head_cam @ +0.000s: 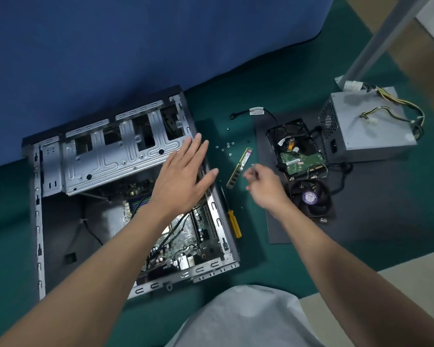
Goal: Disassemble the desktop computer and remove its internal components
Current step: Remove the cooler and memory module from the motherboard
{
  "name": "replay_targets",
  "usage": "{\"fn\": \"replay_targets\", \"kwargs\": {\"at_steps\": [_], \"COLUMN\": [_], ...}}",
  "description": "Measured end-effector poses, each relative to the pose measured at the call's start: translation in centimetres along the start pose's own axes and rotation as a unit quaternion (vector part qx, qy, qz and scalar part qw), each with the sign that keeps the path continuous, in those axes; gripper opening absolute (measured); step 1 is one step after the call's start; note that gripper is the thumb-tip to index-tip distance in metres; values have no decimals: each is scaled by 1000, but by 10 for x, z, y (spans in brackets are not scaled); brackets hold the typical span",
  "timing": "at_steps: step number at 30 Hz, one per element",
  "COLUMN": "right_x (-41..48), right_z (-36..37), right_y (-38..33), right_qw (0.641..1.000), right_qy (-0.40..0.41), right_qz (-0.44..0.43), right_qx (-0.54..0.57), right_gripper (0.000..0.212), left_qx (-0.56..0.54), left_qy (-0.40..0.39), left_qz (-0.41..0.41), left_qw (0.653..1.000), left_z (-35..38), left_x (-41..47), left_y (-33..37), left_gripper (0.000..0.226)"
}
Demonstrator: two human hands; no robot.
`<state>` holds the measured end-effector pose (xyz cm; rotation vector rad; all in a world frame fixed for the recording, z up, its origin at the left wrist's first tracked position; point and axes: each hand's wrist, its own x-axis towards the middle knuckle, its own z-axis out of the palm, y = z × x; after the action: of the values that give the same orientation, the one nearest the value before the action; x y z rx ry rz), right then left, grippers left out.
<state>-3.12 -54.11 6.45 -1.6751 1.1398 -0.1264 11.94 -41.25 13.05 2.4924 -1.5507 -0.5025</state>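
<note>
The computer case (37, 221) lies open on its side on the green floor covering, with the motherboard (186, 234) still inside. The left hand (183, 176) is spread above the right edge of the case, its fingers (198, 144) straight and apart, holding nothing. Whether the palm touches the metal is not clear.

The right hand (263, 186) is outside the case, just beside a memory stick (239, 167) which lies between the two hands. Its fingers are curled, but the hand is blurred, so it cannot be told if they pinch something.

A yellow-handled screwdriver (233, 222) lies along the case wall, and small screws (227, 146) lie near the left fingertips. The left forearm hides the middle of the motherboard. On a dark mat (281, 229) to the right are a hard drive (296, 151), a cooler fan (310, 197) and a power supply (366, 126).
</note>
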Motion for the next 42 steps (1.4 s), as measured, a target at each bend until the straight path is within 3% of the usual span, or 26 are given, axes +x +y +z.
{"fn": "replay_targets", "kwargs": {"at_steps": [3, 6, 12, 18, 25, 27, 31, 35, 38, 42], "right_x": [21, 29, 40, 46, 50, 47, 30, 10, 5, 6], "right_z": [23, 36, 44, 50, 53, 52, 41, 32, 27, 12], "right_y": [-10, -11, -7, -2, -8, -11, 0, 27, 32, 10], "right_qw": [985, 953, 915, 942, 952, 951, 937, 938, 940, 972], "right_qy": [-17, -35, -50, -67, -77, -67, -7, -27, -59, -28], "right_qz": [-82, -106, -116, -67, -27, -32, -124, -96, -87, -63], "right_qx": [-149, -282, -384, -321, -296, -299, -327, -333, -324, -226], "right_gripper": [15, 14, 17, 25, 17, 15, 10, 22, 13, 15], "left_qx": [-9, -28, -38, -44, -52, -51, -49, -48, -41, -28], "left_qy": [-25, -43, -40, -32, -33, -34, -27, -23, -22, -25], "left_qz": [2, 3, 7, 9, 8, 8, 9, 10, 12, 20], "left_qw": [1000, 999, 998, 998, 998, 998, 998, 999, 999, 999], "left_z": [-5, -9, -10, -7, -6, -5, -3, -1, 0, -1], "left_x": [2, 4, 4, 3, 3, 3, 3, 3, 3, 1], "left_y": [-3, -4, -4, -5, -6, -6, -6, -7, -8, -13], "left_gripper": [69, 70, 70, 69, 69, 69, 68, 68, 69, 70]}}
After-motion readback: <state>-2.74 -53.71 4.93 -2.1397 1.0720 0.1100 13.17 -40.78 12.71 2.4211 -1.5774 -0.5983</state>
